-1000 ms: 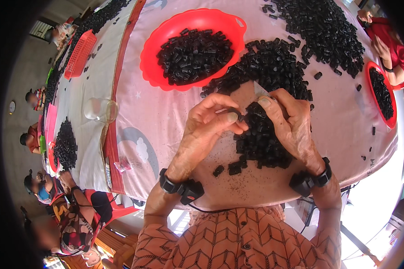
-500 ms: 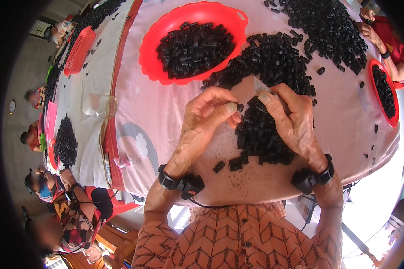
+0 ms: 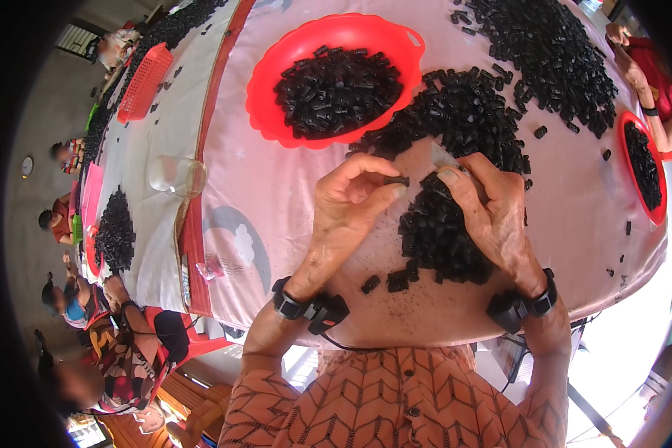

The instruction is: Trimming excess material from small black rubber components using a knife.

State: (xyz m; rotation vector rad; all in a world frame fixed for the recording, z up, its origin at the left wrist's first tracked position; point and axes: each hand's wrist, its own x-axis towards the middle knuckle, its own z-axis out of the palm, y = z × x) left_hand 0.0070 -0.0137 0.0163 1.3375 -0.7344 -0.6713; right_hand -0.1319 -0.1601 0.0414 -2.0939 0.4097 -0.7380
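Between the thumb and forefinger of my left hand (image 3: 351, 201) is a small black ribbed plastic piece (image 3: 398, 181), pinched by its end. My right hand (image 3: 493, 213) grips a small flat metal blade (image 3: 442, 156) whose pale pointed end sticks out past the fingers; its handle is hidden. The two hands are apart, above a heap of black plastic pieces (image 3: 440, 235) on the pink cloth. Beyond them, a wide red scalloped bowl (image 3: 265, 123) holds many more of these pieces.
Another heap of black pieces (image 3: 556, 67) spreads at the far right, near a co-worker's arm (image 3: 638, 78) and a smaller red bowl (image 3: 658, 213). A clear round container (image 3: 175, 176) and a red basket (image 3: 143, 82) are on the left. Other people sit along the left side.
My left hand has turned the black piece, which now lies sideways and shows more of its length. My right hand keeps its grip on the blade. The whole view has shifted slightly.
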